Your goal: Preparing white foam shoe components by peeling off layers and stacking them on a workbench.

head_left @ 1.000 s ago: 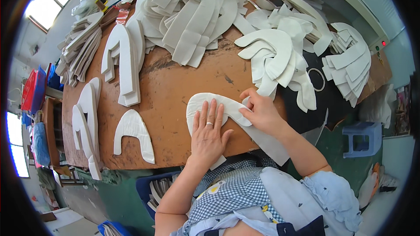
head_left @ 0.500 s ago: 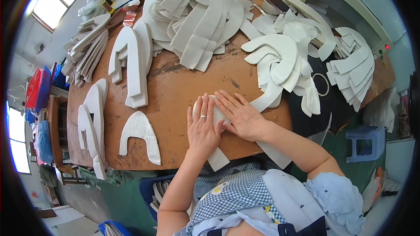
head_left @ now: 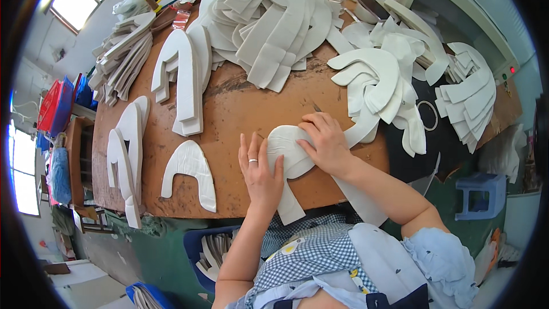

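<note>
A white horseshoe-shaped foam pad (head_left: 287, 137) lies near the table's front edge, its curved end away from me. One leg (head_left: 291, 206) points toward me and slightly overhangs the edge. My left hand (head_left: 261, 174) is beside the pad's left edge, fingers spread and thumb close to the pad. My right hand (head_left: 329, 146) rests on the upper right of the curve, its fingers bent near the far rim and its thumb apart on the surface. Part of the pad is hidden under that hand. Left of my hands lies a wrinkled white arch-shaped piece (head_left: 191, 169).
A large heap of white arched pads (head_left: 269, 23) fills the table's back. Thicker arches (head_left: 186, 80) stand nearer, at left. Loose white covers (head_left: 372, 74) and a fanned stack (head_left: 469, 88) lie at right, around a black sheet (head_left: 400, 149). A blue stool (head_left: 480, 194) stands on the floor.
Both hands have drawn apart from lying flat together on the pad. The left moved off its left edge; the right bent its fingers. More of the curve shows, and the view shifted slightly.
</note>
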`<state>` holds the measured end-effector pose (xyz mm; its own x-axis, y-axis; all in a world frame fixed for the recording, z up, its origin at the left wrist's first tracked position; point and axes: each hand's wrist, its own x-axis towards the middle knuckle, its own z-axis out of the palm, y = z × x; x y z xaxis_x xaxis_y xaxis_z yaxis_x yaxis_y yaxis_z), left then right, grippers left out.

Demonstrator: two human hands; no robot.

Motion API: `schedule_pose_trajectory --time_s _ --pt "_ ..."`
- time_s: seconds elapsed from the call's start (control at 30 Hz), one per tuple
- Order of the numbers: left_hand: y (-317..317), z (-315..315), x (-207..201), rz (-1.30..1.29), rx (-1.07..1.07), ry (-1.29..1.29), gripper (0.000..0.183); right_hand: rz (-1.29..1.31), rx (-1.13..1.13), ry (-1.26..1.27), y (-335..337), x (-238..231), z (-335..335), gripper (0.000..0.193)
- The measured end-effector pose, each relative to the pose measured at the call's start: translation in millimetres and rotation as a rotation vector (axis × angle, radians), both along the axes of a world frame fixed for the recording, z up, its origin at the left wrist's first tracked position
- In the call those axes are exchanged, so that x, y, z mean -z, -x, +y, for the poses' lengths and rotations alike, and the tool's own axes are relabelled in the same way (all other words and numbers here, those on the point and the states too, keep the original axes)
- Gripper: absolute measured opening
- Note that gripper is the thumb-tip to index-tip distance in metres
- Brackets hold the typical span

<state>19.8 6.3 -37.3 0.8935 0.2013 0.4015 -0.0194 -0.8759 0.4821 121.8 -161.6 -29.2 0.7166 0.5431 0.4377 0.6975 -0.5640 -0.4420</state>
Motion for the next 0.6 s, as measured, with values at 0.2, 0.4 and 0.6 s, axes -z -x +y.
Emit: schedule_pose_trajectory --time_s 0.2,0.4,0.6 --pt "1 -1 -2 -0.073 -0.028 -0.045 0.038 -0.038 -0.018 -0.032 0 3 0 0.030" --pt "-10 8 -2 -0.150 -0.091 0.069 0.013 -0.031 -0.039 -0.055 1 1 2 0.028" --pt "-15 5 -6 -0.210 -0.030 -0.106 0.014 -0.044 -0.039 -0.059 -1 2 1 0.028"
